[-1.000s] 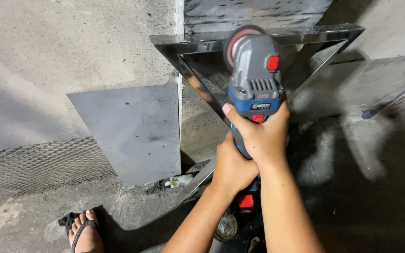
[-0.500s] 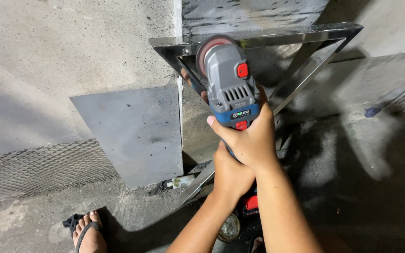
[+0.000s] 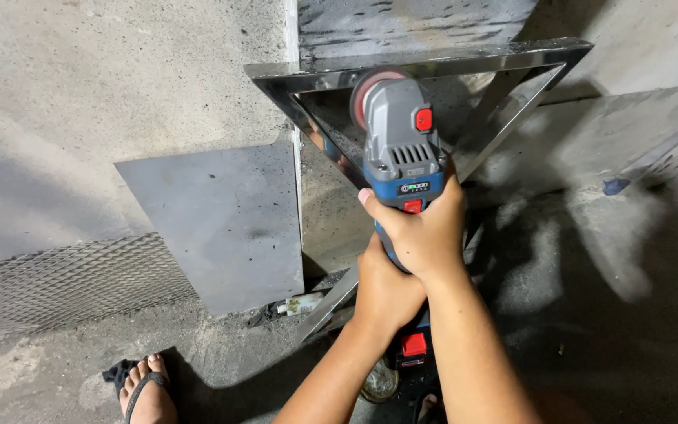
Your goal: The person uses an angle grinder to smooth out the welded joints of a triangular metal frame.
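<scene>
A grey and blue cordless angle grinder with a red button points away from me. Its reddish disc meets the top bar of a shiny triangular metal frame that stands against the concrete wall. My right hand is wrapped around the grinder's body just behind the head. My left hand grips the handle below it, above the battery with a red clip. Both forearms come up from the bottom edge.
A flat grey metal sheet leans on the wall left of the frame. Expanded metal mesh lies at the far left. My foot in a sandal stands on the concrete floor. More metal panels lean at the right.
The grinder slid left along the frame's top bar, then came back slightly to the right. Both hands kept their grip throughout.
</scene>
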